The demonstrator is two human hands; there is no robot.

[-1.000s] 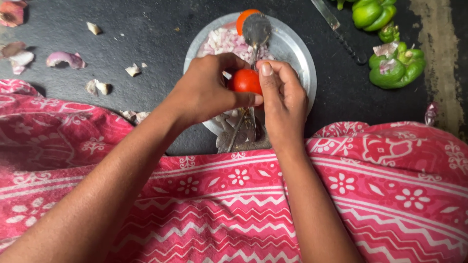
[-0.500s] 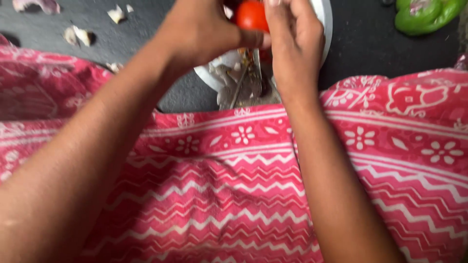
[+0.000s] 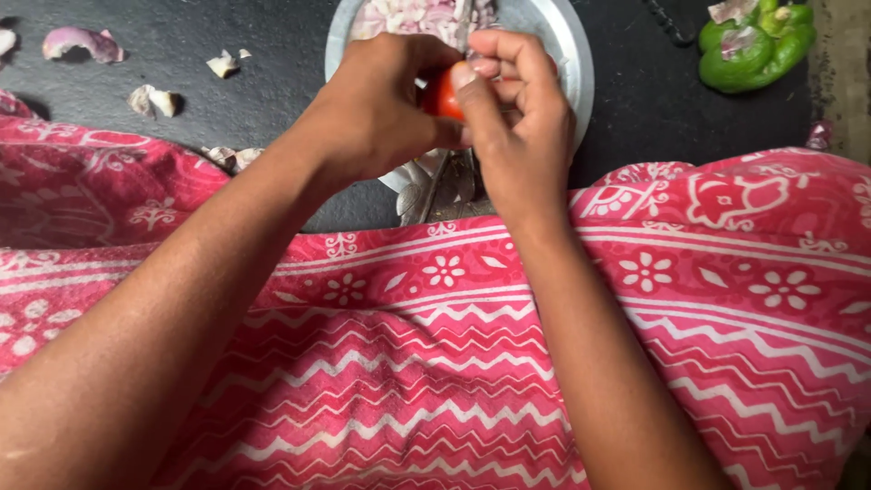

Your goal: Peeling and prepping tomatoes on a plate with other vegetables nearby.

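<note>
Two hands, left hand (image 3: 372, 113) and right hand (image 3: 517, 127), clamped on one smooth round red tomato (image 3: 442, 93) above round metal plate (image 3: 576, 68).

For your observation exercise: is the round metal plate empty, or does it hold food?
It holds food. The round metal plate carries a heap of pale pink chopped onion pieces at its far side.

- Left hand (image 3: 376, 109): fingers curled inward, thumb side pressed toward the right hand.
- Right hand (image 3: 513, 122): fingers folded over, thumb extended up.
- Both hands met fingertip to fingertip; bare forearms converged from the lower corners.
</note>
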